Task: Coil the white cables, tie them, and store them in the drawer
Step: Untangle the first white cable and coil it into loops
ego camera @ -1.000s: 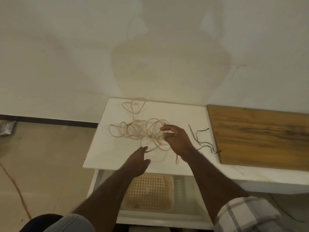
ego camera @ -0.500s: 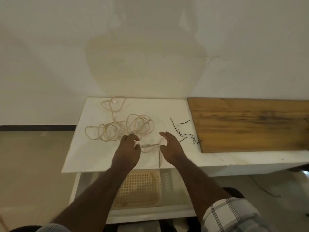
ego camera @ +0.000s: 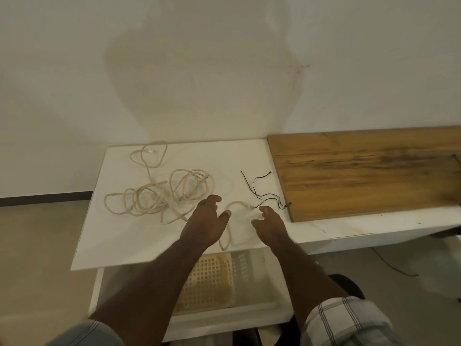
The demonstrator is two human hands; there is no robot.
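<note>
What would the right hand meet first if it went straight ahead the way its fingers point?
Probably the end of the white cable, just beyond the right hand; the black ties lie close behind. Height above the table is unclear.

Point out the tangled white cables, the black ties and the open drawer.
white cables (ego camera: 159, 196), head view, middle of the tangled loops.
black ties (ego camera: 262, 193), head view, where the thin strands cross.
drawer (ego camera: 224, 318), head view, its white front wall.
</note>
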